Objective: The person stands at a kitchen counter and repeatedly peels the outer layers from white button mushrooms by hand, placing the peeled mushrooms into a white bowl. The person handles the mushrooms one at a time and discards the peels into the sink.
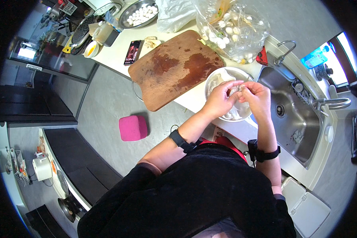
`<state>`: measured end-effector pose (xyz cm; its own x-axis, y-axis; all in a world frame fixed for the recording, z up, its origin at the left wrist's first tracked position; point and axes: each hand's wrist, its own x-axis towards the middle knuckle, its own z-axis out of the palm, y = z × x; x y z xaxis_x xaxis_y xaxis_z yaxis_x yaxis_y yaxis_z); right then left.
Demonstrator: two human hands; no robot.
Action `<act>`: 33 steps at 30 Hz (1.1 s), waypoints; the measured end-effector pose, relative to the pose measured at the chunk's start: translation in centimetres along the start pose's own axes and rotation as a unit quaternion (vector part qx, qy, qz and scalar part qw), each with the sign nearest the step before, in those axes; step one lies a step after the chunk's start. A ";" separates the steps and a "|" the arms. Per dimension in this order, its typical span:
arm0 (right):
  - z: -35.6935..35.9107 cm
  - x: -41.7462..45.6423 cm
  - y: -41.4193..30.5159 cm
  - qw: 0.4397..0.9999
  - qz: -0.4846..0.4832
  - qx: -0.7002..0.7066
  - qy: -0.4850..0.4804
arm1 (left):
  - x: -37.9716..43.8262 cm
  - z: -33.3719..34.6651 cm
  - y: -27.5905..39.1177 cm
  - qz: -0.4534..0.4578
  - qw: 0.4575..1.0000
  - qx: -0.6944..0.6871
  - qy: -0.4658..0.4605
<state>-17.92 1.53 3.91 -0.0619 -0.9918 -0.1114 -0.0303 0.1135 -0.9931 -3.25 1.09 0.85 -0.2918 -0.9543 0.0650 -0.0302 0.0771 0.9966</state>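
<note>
Over a white bowl (209,78) at the counter's front edge, my left hand (221,99) and my right hand (257,98) meet at the fingertips. Between them they pinch a small, pale, glossy piece (237,89), mostly covered by the fingers. Soft whitish pieces of food (224,76), wet-looking, fill the bowl; their exact kind is unclear. A wooden cutting board (172,71) with dark wet patches lies to the left of the bowl and juts past the counter edge.
Right of the bowl is a steel sink (297,128) with a faucet (334,103). Behind stand a clear plastic bag (233,32) of white mushrooms and a metal bowl (139,15) of round white pieces. A phone (133,52) lies by the board; a pink stool (133,128) is on the floor.
</note>
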 end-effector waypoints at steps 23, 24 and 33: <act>-2.8 1.2 -0.2 0.979 -0.108 -0.149 -0.082 | -0.4 -0.5 -0.1 0.000 0.987 0.159 0.023; -1.8 0.8 -1.4 0.956 -0.176 -0.205 -0.110 | -0.4 -0.5 -0.1 0.000 0.987 0.159 0.018; -0.9 0.6 -1.9 0.834 -0.254 -0.454 -0.182 | 0.0 -0.6 0.2 0.006 0.981 0.192 0.015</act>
<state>-18.84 0.81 5.78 0.4913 -0.8584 0.1479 -0.7135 -0.4940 -0.4969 -2.70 0.94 1.06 -0.2659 -0.9604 0.0838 -0.3869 0.1860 0.9032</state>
